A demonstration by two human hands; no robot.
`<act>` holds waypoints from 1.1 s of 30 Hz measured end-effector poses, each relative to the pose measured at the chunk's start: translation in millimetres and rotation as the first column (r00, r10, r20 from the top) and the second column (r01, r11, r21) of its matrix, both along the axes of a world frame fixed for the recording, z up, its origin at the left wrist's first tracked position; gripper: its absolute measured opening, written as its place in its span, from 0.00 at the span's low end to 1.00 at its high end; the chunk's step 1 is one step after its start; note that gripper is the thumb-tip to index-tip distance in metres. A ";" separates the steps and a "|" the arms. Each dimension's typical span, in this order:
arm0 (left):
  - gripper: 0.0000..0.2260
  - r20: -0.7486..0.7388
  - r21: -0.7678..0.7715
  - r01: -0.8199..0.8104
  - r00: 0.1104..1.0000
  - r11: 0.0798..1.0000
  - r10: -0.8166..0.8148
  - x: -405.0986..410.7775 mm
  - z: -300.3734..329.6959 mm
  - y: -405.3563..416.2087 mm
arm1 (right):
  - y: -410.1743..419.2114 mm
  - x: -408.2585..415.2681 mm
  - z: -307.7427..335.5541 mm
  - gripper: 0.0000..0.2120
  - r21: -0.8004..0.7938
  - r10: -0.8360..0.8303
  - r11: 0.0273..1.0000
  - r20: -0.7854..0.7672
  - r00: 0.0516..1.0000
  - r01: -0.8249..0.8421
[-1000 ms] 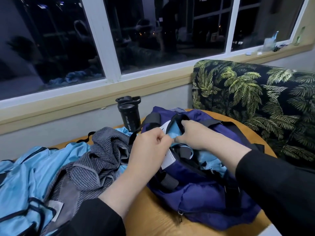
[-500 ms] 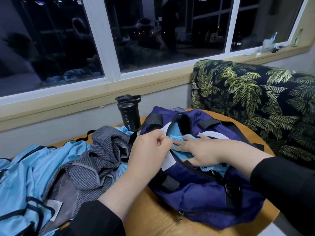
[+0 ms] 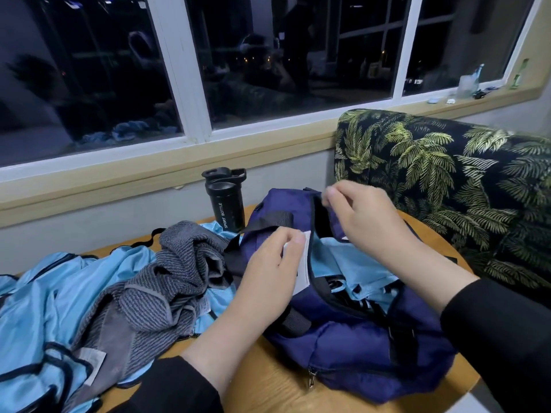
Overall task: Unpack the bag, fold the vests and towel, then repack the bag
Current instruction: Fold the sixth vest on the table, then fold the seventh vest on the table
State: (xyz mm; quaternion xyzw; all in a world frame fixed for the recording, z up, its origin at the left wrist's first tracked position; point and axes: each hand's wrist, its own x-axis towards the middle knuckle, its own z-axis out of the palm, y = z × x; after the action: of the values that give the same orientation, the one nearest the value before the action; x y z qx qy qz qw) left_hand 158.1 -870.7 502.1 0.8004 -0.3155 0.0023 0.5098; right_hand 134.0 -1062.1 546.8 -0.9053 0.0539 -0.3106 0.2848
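Head view: left hand (image 3: 269, 263) pinches the bag (image 3: 357, 347) rim by its white label, right hand (image 3: 362, 217) pinches the far rim, spreading the mouth. Between the two grips, a blue vest (image 3: 351, 263) lies inside. Left of the left grip: towel (image 3: 167, 281), more vests (image 3: 53, 296). Risk, I'd say: slick rim slips, mouth closes; bottle (image 3: 225, 204) just beyond could topple.

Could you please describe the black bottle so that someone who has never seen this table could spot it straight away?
Look along the wall under the window to the back edge of the round wooden table. The black bottle stands upright there, between the grey towel and the purple bag. It is the only hard, upright thing among soft fabrics, and white letters down its side read SPORT BOTTLE.
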 end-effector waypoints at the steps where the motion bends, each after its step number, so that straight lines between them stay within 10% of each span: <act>1: 0.19 -0.097 -0.062 0.066 0.993 0.996 -0.072 -0.9 -0.9 1.3 | 12.9 -3.1 8.7 0.16 0.020 0.022 1.000 0.064 0.998 -0.023; 4: 0.24 -0.294 -0.356 0.022 0.946 0.934 -0.135 -4.8 -2.2 7.7 | 64.0 -13.3 22.3 0.14 0.094 0.188 0.977 0.060 0.980 -0.193; 9: 0.22 -0.160 -0.507 -0.246 0.969 0.826 0.190 -22.0 1.1 77.4 | 150.0 -13.4 -12.3 0.13 0.271 0.372 0.880 0.117 0.921 -0.390; 16: 0.04 0.159 -0.130 -0.643 0.738 0.755 0.656 -30.9 -54.2 242.5 | 282.5 -0.7 -83.6 0.10 0.435 0.495 0.748 0.136 0.858 -0.501; 20: 0.15 0.366 0.150 -0.804 0.586 0.576 0.723 -23.2 -79.5 308.9 | 346.8 6.7 -103.7 0.10 0.561 0.565 0.655 0.082 0.821 -0.507; 24: 0.33 0.229 0.423 -0.714 0.680 0.557 0.697 -10.0 -93.0 346.5 | 389.6 17.2 -119.8 0.12 0.552 0.608 0.662 -0.001 0.794 -0.507; 33: 0.33 0.102 0.247 -0.673 0.734 0.697 0.672 48.9 -106.2 396.9 | 419.2 48.4 -145.0 0.22 0.256 0.621 0.782 -0.236 0.748 -0.568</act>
State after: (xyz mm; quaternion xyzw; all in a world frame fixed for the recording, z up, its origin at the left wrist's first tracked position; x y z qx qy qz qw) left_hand 207.0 -473.9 395.9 0.9212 0.0003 0.1470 0.3603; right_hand 182.4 -642.8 401.8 -0.8844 -0.1685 -0.0529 0.4320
